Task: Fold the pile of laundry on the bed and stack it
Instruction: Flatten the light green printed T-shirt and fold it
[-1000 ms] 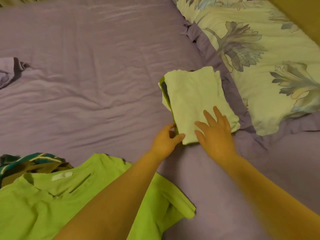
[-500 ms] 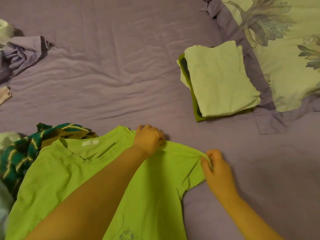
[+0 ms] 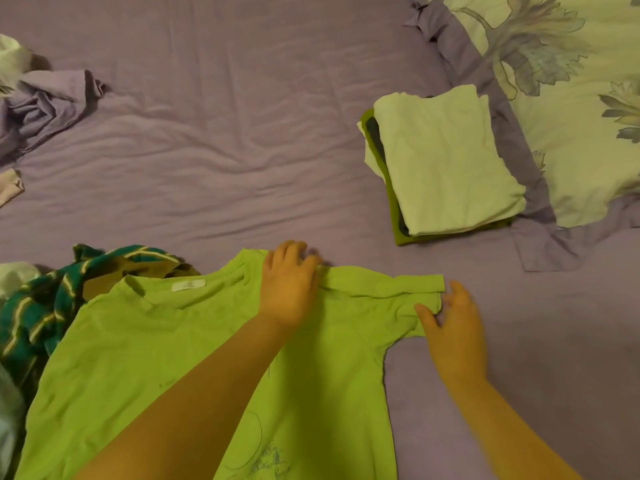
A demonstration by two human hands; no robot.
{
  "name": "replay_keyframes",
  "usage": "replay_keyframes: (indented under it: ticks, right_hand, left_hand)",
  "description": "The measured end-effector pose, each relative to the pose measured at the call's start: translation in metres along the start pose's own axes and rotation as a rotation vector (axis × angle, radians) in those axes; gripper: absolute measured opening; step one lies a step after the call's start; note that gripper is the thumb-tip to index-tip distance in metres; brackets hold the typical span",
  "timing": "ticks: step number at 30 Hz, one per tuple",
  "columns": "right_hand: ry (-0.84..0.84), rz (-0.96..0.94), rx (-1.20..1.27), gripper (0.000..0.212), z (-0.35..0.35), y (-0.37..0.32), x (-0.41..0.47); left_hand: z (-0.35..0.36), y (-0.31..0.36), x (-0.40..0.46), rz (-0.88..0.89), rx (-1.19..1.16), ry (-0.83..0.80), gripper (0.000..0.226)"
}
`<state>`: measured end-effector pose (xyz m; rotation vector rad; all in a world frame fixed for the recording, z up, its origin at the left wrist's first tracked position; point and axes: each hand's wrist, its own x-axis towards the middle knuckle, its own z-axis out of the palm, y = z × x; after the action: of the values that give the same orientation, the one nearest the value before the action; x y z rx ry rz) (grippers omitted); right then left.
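Observation:
A lime green T-shirt (image 3: 145, 348) lies spread on the purple bed sheet (image 3: 214, 140), collar and white label toward the far side. My left hand (image 3: 289, 285) rests flat on its right shoulder, fingers relaxed. My right hand (image 3: 453, 327) lies open on the end of the stretched right sleeve, thumb on the fabric. At the right, a stack of folded clothes (image 3: 443, 161) sits with a pale green piece on top and darker green ones under it.
A green striped garment (image 3: 41, 299) is bunched left of the T-shirt. Crumpled purple cloth (image 3: 45, 105) lies at the far left. A floral pillow (image 3: 568, 98) sits behind the stack at the right.
Both hands left the folded stack, came to the lime T-shirt, and pulled its right sleeve out. They gripped the fabric half a second ago and now lie open on it.

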<state>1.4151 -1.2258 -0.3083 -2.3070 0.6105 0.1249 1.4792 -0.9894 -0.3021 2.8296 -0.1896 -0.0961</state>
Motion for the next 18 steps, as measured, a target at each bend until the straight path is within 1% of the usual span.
replay_keyframes:
  ticks: [1, 4, 5, 6, 7, 9, 11, 12, 14, 16, 18]
  right_hand:
    - [0.003, 0.016, 0.050, 0.054, 0.002, 0.001, -0.003]
    - [0.050, -0.038, 0.069, 0.041, 0.004, -0.002, 0.001]
    - [0.084, -0.048, 0.047, 0.041, 0.005, -0.005, 0.006]
    - [0.107, -0.043, 0.004, 0.042, 0.005, -0.009, 0.012]
    - [0.109, -0.039, -0.061, 0.044, 0.006, -0.012, 0.018]
    - [0.050, -0.061, -0.233, 0.043, 0.007, -0.016, 0.029]
    - [-0.018, -0.099, -0.370, 0.041, 0.008, -0.016, 0.036]
    - [-0.035, -0.099, -0.397, 0.041, 0.008, -0.016, 0.039]
    - [-0.060, -0.097, -0.417, 0.038, 0.008, -0.014, 0.043]
    - [-0.056, -0.105, -0.397, 0.028, 0.007, -0.012, 0.048]
    - [0.025, -0.085, -0.233, 0.022, 0.004, -0.011, 0.052]
  left_hand:
    - [0.001, -0.005, -0.004, -0.075, 0.011, 0.018, 0.031]
    - [0.000, -0.018, -0.002, -0.428, -0.091, 0.047, 0.043]
    - [-0.001, -0.022, 0.000, -0.491, -0.096, 0.050, 0.044]
    - [-0.002, -0.025, 0.002, -0.505, -0.073, 0.032, 0.043]
    - [-0.003, -0.029, 0.004, -0.480, -0.035, 0.000, 0.041]
    - [-0.003, -0.035, 0.009, -0.370, 0.032, -0.059, 0.036]
    - [0.000, -0.038, 0.017, -0.249, 0.044, -0.109, 0.031]
    - [0.002, -0.039, 0.021, -0.201, 0.029, -0.128, 0.030]
    - [0.004, -0.040, 0.026, -0.155, -0.009, -0.154, 0.028]
    - [0.005, -0.041, 0.031, -0.147, -0.011, -0.144, 0.022]
    - [0.002, -0.041, 0.041, -0.198, -0.065, -0.084, 0.018]
